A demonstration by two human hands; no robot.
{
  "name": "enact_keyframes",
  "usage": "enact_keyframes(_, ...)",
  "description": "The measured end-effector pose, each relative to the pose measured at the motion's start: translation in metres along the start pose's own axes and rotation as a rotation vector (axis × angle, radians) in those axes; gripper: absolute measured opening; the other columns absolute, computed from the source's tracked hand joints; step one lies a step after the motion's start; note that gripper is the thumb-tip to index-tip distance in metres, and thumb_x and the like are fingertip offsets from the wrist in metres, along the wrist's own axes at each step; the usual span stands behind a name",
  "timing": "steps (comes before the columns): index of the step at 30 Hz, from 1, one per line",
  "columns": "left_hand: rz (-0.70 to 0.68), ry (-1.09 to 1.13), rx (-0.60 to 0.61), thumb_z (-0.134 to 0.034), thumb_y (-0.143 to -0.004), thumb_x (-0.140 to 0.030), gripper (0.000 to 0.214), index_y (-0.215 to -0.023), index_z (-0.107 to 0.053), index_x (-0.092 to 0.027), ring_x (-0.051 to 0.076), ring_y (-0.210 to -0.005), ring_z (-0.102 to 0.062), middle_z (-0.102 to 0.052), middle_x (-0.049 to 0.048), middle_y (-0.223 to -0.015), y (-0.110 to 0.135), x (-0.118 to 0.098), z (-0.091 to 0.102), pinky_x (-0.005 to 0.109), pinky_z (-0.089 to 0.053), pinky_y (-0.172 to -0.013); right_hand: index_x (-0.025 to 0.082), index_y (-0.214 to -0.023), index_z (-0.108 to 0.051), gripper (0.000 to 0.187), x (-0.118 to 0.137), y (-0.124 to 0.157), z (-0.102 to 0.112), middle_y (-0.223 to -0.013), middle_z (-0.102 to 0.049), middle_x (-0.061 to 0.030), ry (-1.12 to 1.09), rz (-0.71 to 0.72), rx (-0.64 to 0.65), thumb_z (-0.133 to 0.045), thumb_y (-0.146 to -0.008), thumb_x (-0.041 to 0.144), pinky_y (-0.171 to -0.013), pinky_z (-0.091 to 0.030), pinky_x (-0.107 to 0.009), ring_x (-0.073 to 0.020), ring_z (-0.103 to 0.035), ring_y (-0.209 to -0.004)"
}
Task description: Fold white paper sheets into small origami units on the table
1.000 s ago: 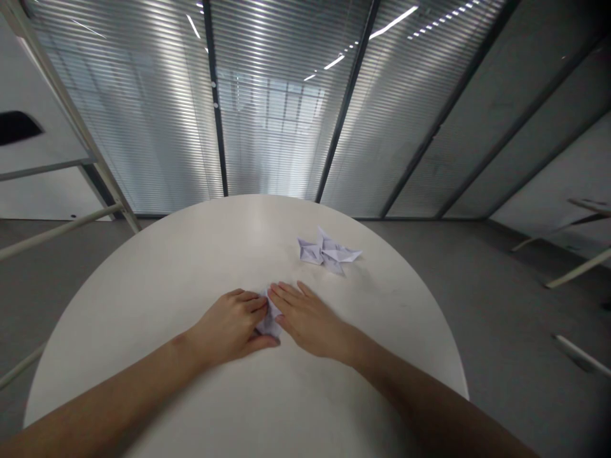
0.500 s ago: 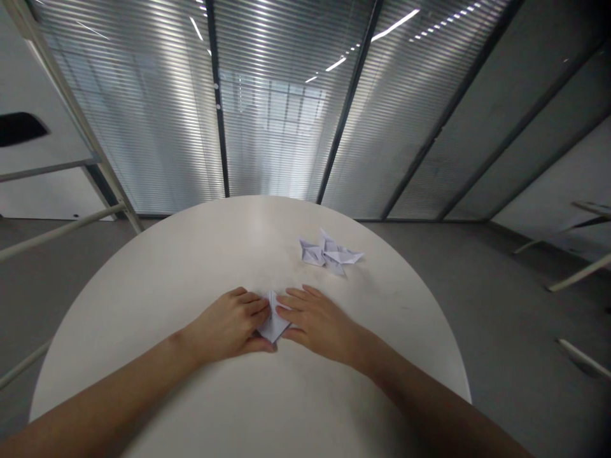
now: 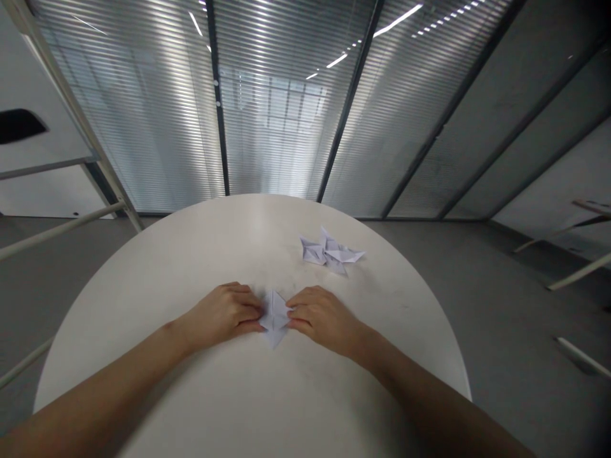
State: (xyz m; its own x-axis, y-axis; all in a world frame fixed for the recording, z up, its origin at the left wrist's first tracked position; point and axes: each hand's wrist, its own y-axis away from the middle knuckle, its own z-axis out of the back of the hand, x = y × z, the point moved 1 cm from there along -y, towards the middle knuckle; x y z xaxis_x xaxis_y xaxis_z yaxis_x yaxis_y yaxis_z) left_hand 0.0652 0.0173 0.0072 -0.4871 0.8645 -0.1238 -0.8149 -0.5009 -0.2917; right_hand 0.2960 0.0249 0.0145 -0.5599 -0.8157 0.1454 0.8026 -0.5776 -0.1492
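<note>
The left hand (image 3: 241, 310) and right hand (image 3: 315, 313), curled nearly closed, pinch the folded paper (image 3: 275, 316) by its sides — probably mid-fold, though blurry — and creasing next needs matched edges.

Left hand (image 3: 233, 310) and right hand (image 3: 321, 318) are pinching opposite sides of a small folded paper (image 3: 273, 318) on a round white table (image 3: 167, 267), folded paper shapes (image 3: 330, 252) sitting just past it.
</note>
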Motion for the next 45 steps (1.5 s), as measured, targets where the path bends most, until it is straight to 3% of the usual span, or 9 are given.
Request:
enact_keyframes(8,0.306,0.158,-0.082,-0.047,-0.091,-0.038,0.038,-0.064,-0.060,-0.017,0.016,-0.075,-0.051,-0.058,0.0037,-0.070,-0.003,0.003,-0.004,0.028,-0.039,-0.069,0.016,-0.072,-0.064,0.021,0.002,-0.007,-0.004,-0.084,-0.067,-0.0052,0.005,-0.284,-0.100,-0.061,-0.085,0.032,-0.082,-0.037,-0.032,-0.0176,-0.058,-0.086)
enact_keyframes(14,0.631,0.060,-0.072,-0.064,-0.077,-0.048,0.029,-0.070,-0.060,-0.019,0.022,-0.084,-0.050,-0.060,0.0035,-0.082,-0.006,0.012,-0.018,0.033,-0.035,-0.072,0.017,-0.065,-0.055,0.023,0.000,-0.012,-0.010,-0.075,-0.060,0.0008,-0.058,-0.469,-0.147,-0.070,-0.076,0.030,-0.071,-0.031,-0.029,-0.0153,-0.051,-0.078)
enact_keyframes(20,0.581,0.023,-0.036,-0.043,-0.091,-0.044,0.038,-0.068,-0.060,-0.019,0.020,-0.085,-0.050,-0.058,0.0032,-0.081,-0.007,0.010,-0.015,0.034,-0.034,-0.074,0.018,-0.064,-0.058,0.026,-0.002,-0.013,-0.010,-0.076,-0.060,-0.0005,-0.071,-0.485,-0.114,-0.064,-0.081,0.035,-0.071,-0.030,-0.030,-0.0158,-0.051,-0.079)
enact_keyframes(23,0.596,-0.078,-0.049,-0.049,-0.088,-0.044,0.034,-0.069,-0.061,-0.019,0.022,-0.087,-0.049,-0.058,0.0041,-0.084,-0.008,0.005,-0.015,0.036,-0.034,-0.075,0.018,-0.066,-0.060,0.027,0.001,-0.014,-0.012,-0.082,-0.062,-0.0030,-0.022,-0.494,-0.131,-0.060,-0.084,0.039,-0.076,-0.031,-0.033,-0.0186,-0.052,-0.086)
enact_keyframes(26,0.570,-0.135,-0.065,-0.054,-0.086,-0.036,0.018,-0.081,-0.060,-0.020,0.022,-0.089,-0.049,-0.059,0.0044,-0.090,-0.010,0.002,-0.017,0.037,-0.035,-0.077,0.020,-0.087,-0.063,0.019,0.008,-0.016,-0.016,-0.095,-0.063,-0.0041,-0.029,-0.469,-0.170,-0.062,-0.083,0.039,-0.083,-0.033,-0.033,-0.0204,-0.052,-0.095)
enact_keyframes(30,0.501,-0.095,-0.082,-0.053,-0.087,-0.030,0.014,-0.098,-0.058,-0.021,0.023,-0.100,-0.049,-0.059,0.0051,-0.106,-0.010,0.002,-0.022,0.039,-0.037,-0.084,0.022,-0.112,-0.058,0.030,0.015,-0.018,-0.015,-0.105,-0.061,-0.0067,-0.072,-0.434,-0.113,-0.061,-0.084,0.033,-0.086,-0.034,-0.033,-0.0208,-0.053,-0.100)
enact_keyframes(38,0.413,-0.071,-0.072,-0.045,-0.092,-0.031,0.031,-0.122,-0.052,-0.025,0.026,-0.117,-0.043,-0.054,0.0066,-0.126,-0.007,0.003,-0.028,0.045,-0.034,-0.096,0.024,-0.108,-0.060,0.031,0.012,-0.020,-0.007,-0.094,-0.065,-0.0016,-0.251,-0.499,0.012,-0.063,-0.077,0.019,-0.080,-0.034,-0.031,-0.0175,-0.058,-0.090)
enact_keyframes(42,0.389,-0.011,-0.105,-0.047,-0.091,-0.035,0.030,-0.118,-0.056,-0.025,0.025,-0.114,-0.046,-0.057,0.0065,-0.122,-0.008,0.003,-0.024,0.044,-0.035,-0.094,0.021,-0.092,-0.063,0.021,0.006,-0.018,-0.012,-0.081,-0.065,0.0018,-0.331,-0.528,-0.009,-0.067,-0.072,0.017,-0.073,-0.035,-0.028,-0.0146,-0.057,-0.078)
enact_keyframes(45,0.361,0.084,-0.141,-0.050,-0.090,-0.035,0.021,-0.101,-0.064,-0.023,0.021,-0.100,-0.053,-0.064,0.0049,-0.105,-0.009,0.002,-0.018,0.039,-0.038,-0.088,0.019,-0.076,-0.061,0.011,0.004,-0.017,-0.014,-0.074,-0.061,0.0017,-0.348,-0.500,-0.108,-0.069,-0.070,0.015,-0.068,-0.036,-0.027,-0.0137,-0.055,-0.072)
